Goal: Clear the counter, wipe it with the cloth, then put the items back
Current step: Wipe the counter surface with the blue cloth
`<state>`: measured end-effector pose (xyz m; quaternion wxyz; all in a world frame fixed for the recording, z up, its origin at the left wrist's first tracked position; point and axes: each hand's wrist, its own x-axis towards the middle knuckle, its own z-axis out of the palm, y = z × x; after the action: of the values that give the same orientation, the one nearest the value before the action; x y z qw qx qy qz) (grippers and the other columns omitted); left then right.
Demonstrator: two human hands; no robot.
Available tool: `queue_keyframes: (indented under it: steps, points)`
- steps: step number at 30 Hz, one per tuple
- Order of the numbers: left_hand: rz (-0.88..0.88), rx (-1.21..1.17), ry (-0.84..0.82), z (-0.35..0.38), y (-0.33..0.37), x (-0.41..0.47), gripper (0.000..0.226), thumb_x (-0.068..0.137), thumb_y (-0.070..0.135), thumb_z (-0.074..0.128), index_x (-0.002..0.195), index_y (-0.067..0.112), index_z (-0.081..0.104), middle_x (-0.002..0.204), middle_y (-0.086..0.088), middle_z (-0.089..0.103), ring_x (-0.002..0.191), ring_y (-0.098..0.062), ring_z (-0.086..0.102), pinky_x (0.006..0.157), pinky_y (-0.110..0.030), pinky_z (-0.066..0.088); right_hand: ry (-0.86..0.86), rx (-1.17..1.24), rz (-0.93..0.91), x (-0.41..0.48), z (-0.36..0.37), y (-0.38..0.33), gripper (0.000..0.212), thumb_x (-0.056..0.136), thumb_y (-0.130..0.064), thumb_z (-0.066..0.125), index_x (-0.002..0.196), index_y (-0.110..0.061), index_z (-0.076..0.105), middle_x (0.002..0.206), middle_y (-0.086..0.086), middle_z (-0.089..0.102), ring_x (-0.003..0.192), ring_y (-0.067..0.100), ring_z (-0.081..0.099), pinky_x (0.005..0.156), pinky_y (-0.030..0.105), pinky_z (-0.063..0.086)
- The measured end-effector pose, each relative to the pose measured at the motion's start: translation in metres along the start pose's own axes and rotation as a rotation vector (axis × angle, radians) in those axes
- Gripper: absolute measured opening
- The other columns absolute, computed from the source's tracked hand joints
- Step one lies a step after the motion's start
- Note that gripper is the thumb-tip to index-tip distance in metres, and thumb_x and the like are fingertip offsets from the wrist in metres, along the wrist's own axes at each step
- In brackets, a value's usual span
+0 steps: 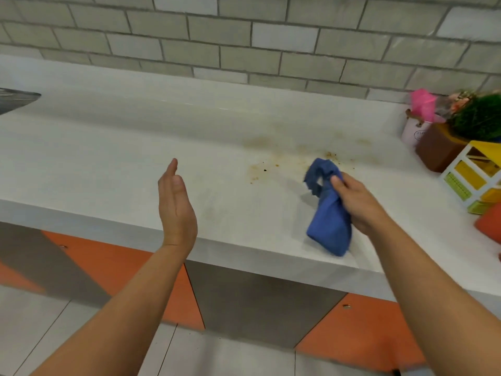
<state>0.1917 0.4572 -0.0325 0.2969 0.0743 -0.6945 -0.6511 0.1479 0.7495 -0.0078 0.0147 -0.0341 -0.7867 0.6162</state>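
Right hand (355, 204) grips blue cloth (329, 213) above stained counter (108, 164)

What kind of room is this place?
Probably a kitchen. There is a long white counter with brownish stains, a grey brick-tile wall behind it, and orange and grey cabinet doors below. The right hand grips a blue cloth near the stains.

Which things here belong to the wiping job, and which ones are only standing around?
Job: blue cloth gripped by the right hand; white counter; brown stains; items at the right end: white pot with pink wrap, plant in brown pot, yellow and white box.
Not part: metal sink at left, tiled wall, orange and grey cabinet doors.
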Motion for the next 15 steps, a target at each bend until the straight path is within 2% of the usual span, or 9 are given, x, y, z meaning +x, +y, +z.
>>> queue_keyframes:
  steps: [3, 7, 9, 12, 15]
  points:
    - [0.0, 0.027, -0.034, 0.0, -0.004, -0.001, 0.043, 0.102, 0.036, 0.021, 0.142, 0.027, 0.032, 0.139, 0.02, 0.035, 0.127, 0.009, 0.031, 0.098, 0.004, 0.022, 0.093, -0.344, 0.107, 0.012, -0.032, 0.031, 0.04, 0.101, -0.025, 0.034, 0.14, -0.015, 0.035, 0.139, 0.015, 0.045, 0.121, 0.029, 0.047, 0.102, 0.039, 0.036]
    - [-0.004, 0.032, -0.006, -0.013, -0.006, 0.008, 0.042, 0.103, 0.033, 0.022, 0.142, 0.025, 0.033, 0.14, 0.017, 0.036, 0.129, 0.006, 0.032, 0.097, 0.005, 0.022, 0.117, -1.08, -0.006, 0.015, 0.003, 0.059, 0.053, 0.098, -0.037, 0.031, 0.141, -0.005, 0.032, 0.143, 0.02, 0.036, 0.129, 0.037, 0.031, 0.108, 0.044, 0.026]
    - [-0.019, 0.027, 0.018, -0.02, -0.007, 0.012, 0.042, 0.103, 0.033, 0.022, 0.142, 0.023, 0.034, 0.142, 0.015, 0.037, 0.13, 0.004, 0.032, 0.096, 0.006, 0.022, 0.066, -1.181, -0.032, 0.011, 0.035, 0.055, 0.059, 0.098, -0.043, 0.025, 0.145, -0.006, 0.026, 0.149, 0.018, 0.028, 0.136, 0.037, 0.022, 0.114, 0.045, 0.019]
    - [-0.015, 0.037, 0.024, -0.027, -0.009, 0.012, 0.043, 0.103, 0.034, 0.022, 0.143, 0.024, 0.033, 0.141, 0.016, 0.036, 0.129, 0.006, 0.032, 0.097, 0.006, 0.022, -0.072, -1.16, -0.154, -0.004, 0.094, 0.038, 0.063, 0.098, -0.047, 0.02, 0.149, -0.009, 0.018, 0.155, 0.015, 0.017, 0.143, 0.035, 0.01, 0.118, 0.043, 0.009]
    - [-0.006, 0.056, 0.028, -0.034, -0.012, 0.012, 0.044, 0.102, 0.036, 0.021, 0.143, 0.025, 0.032, 0.14, 0.017, 0.036, 0.127, 0.007, 0.032, 0.101, 0.0, 0.022, -0.253, -1.133, -0.314, -0.02, 0.157, 0.019, 0.087, 0.085, -0.07, 0.016, 0.149, -0.012, 0.016, 0.157, 0.013, 0.013, 0.144, 0.033, 0.006, 0.118, 0.042, 0.007]
